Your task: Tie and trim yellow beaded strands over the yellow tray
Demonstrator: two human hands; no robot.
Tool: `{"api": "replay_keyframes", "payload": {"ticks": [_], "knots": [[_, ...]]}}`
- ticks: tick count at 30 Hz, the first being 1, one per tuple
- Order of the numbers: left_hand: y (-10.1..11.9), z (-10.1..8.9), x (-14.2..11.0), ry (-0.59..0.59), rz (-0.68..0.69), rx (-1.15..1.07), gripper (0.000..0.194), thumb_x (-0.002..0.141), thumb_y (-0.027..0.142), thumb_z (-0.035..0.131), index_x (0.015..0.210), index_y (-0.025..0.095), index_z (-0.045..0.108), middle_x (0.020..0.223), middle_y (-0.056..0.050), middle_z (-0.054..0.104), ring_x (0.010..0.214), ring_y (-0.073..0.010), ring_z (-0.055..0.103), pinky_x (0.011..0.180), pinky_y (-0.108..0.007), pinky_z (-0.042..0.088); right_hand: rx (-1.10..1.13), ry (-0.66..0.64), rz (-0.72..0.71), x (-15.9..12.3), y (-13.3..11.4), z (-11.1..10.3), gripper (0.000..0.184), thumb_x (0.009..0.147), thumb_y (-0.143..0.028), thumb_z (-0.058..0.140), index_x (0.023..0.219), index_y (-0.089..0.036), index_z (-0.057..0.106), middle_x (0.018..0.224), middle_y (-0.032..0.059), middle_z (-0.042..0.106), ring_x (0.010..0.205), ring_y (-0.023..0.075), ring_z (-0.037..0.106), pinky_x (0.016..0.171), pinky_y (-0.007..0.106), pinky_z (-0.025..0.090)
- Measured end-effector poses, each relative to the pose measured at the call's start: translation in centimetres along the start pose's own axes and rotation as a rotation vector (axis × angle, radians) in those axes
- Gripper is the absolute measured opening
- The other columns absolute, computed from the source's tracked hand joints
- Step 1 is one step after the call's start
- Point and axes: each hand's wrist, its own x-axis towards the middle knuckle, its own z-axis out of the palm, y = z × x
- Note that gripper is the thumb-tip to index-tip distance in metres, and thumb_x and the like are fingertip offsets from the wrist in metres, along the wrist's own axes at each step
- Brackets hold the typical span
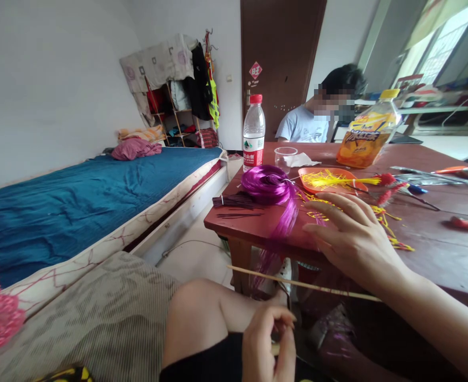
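Note:
My right hand reaches over the near edge of the red-brown table, fingers spread and nothing visible in them. Just beyond its fingertips lie yellow stringy pieces and an orange tray with a bundle of yellow strands. To its left is a coil of shiny purple strands, whose tail hangs off the edge. Low over my lap, my left hand is closed in a pinch; a bit of something pale shows inside. A thin wooden stick slants between the hands, its right end by my right forearm.
On the table stand a red-capped bottle, a clear cup and a tilted yellow-capped jug. Dark thin sticks lie left, red fuzzy stems right. Across sits a person. A blue-covered bed is left.

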Motion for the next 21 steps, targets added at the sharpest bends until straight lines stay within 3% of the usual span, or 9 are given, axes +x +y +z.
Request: {"api": "replay_keyframes", "payload": {"ticks": [1, 3, 5, 10, 14, 16, 18, 20, 21], "knots": [[1.2, 0.2, 0.9, 0.026, 0.065, 0.012, 0.010, 0.074, 0.023, 0.059, 0.076, 0.021, 0.069, 0.067, -0.005, 0.063, 0.062, -0.0199, 0.053, 0.062, -0.027, 0.042, 0.003, -0.001, -0.002, 0.0, 0.1, -0.1, 0.027, 0.085, -0.016, 0.048, 0.070, -0.018, 0.070, 0.104, 0.0131, 0.066, 0.108, 0.0313, 0.051, 0.089, 0.048, 0.043], [3.3, 0.8, 3.1, -0.074, 0.141, 0.086, 0.027, 0.076, 0.019, 0.056, 0.100, 0.022, 0.067, 0.074, -0.006, 0.066, 0.064, -0.0212, 0.055, 0.070, -0.030, 0.042, 0.007, -0.001, -0.001, 0.0, 0.1, -0.2, 0.028, 0.085, -0.016, 0.046, 0.070, -0.018, 0.070, 0.103, 0.0132, 0.066, 0.106, 0.0302, 0.052, 0.088, 0.047, 0.044], [4.6, 1.5, 5.0, -0.099, 0.172, 0.185, 0.037, 0.075, 0.017, 0.054, 0.111, 0.023, 0.064, 0.073, -0.006, 0.065, 0.067, -0.0228, 0.056, 0.075, -0.032, 0.041, 0.024, 0.023, 0.007, 0.0, 0.1, -0.3, 0.028, 0.086, -0.016, 0.047, 0.070, -0.018, 0.070, 0.101, 0.0130, 0.066, 0.104, 0.0293, 0.053, 0.087, 0.046, 0.045], [5.1, 2.4, 6.5, -0.049, 0.130, 0.291, 0.025, 0.067, 0.014, 0.060, 0.086, 0.027, 0.071, 0.057, -0.001, 0.059, 0.053, -0.0202, 0.051, 0.063, -0.029, 0.038, 0.120, 0.072, 0.081, -0.1, 0.4, 0.0, 0.023, 0.084, -0.018, 0.051, 0.072, -0.018, 0.070, 0.098, 0.0137, 0.066, 0.102, 0.0310, 0.053, 0.082, 0.047, 0.046], [5.4, 1.9, 5.4, -0.176, 0.048, 0.384, 0.011, 0.068, 0.015, 0.061, 0.062, 0.023, 0.066, 0.051, 0.000, 0.054, 0.048, -0.0170, 0.045, 0.055, -0.027, 0.033, 0.149, 0.067, 0.143, 0.0, 0.8, 0.2, 0.020, 0.084, -0.020, 0.052, 0.073, -0.019, 0.068, 0.099, 0.0118, 0.065, 0.102, 0.0309, 0.052, 0.081, 0.047, 0.046], [6.0, 1.6, 5.0, -0.283, -0.066, 0.205, 0.012, 0.071, 0.021, 0.060, 0.060, 0.021, 0.063, 0.053, 0.000, 0.054, 0.049, -0.0145, 0.044, 0.051, -0.025, 0.031, 0.156, 0.067, 0.180, -0.2, 0.3, -0.6, 0.018, 0.084, -0.022, 0.050, 0.080, -0.019, 0.068, 0.102, 0.0125, 0.063, 0.102, 0.0314, 0.052, 0.081, 0.048, 0.045], [6.5, 1.6, 4.9, -0.384, -0.266, -0.150, 0.016, 0.074, 0.030, 0.060, 0.063, 0.019, 0.060, 0.052, 0.002, 0.050, 0.044, -0.0099, 0.038, 0.044, -0.021, 0.027, 0.227, 0.091, 0.309, -1.4, -1.1, -1.9, 0.017, 0.084, -0.026, 0.050, 0.088, -0.019, 0.065, 0.099, 0.0119, 0.062, 0.095, 0.0291, 0.055, 0.078, 0.044, 0.047], [6.9, 1.7, 4.9, -0.426, -0.468, -0.509, 0.021, 0.072, 0.035, 0.063, 0.064, 0.018, 0.056, 0.050, 0.005, 0.045, 0.039, -0.0057, 0.031, 0.039, -0.018, 0.020, 0.441, 0.105, 0.589, -3.3, -3.7, -3.4, 0.013, 0.083, -0.031, 0.052, 0.081, -0.021, 0.061, 0.079, 0.0049, 0.061, 0.072, 0.0212, 0.058, 0.065, 0.032, 0.048], [7.0, 1.8, 4.9, -0.430, -0.537, -0.640, 0.023, 0.070, 0.036, 0.066, 0.065, 0.017, 0.054, 0.050, 0.006, 0.044, 0.038, -0.0042, 0.030, 0.037, -0.017, 0.018, 0.604, 0.020, 0.761, -4.5, -5.2, -3.9, 0.020, 0.083, -0.035, 0.051, 0.069, -0.023, 0.058, 0.064, 0.0006, 0.056, 0.058, 0.0176, 0.054, 0.053, 0.027, 0.046]]}}
